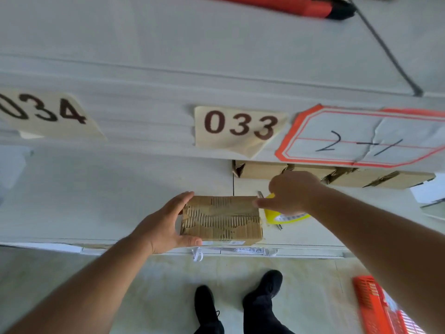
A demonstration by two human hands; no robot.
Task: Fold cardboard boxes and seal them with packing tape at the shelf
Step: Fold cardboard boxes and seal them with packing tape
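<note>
Head cam looking down: nearest us are our black shoes [261, 289] on pale floor tile, with an orange slatted plastic crate [375, 307] off to the right. Just past that is the front lip of the white shelf [96, 189], with a bit of white twisted cord [199, 254] hanging off it. The cardboard box [221, 220] sits right at that edge, small and rectangular, its top skin torn so the corrugated ribs show. Our left hand [163, 227] cups its left end, fingers spread wide, thumb on the near corner. Our right hand [289, 191] is curled round the yellow tape roll [284, 216] touching the box's right end, thumb pressing the top edge; how firm that grip is, we can't quite tell. Plenty of bare shelf to the left. Further back, a row of ragged brown cartons [337, 177] crowds the right side. Above, paper tags reading 033 [240, 126] and 034 [45, 112], and a red-bordered label [361, 138].
</note>
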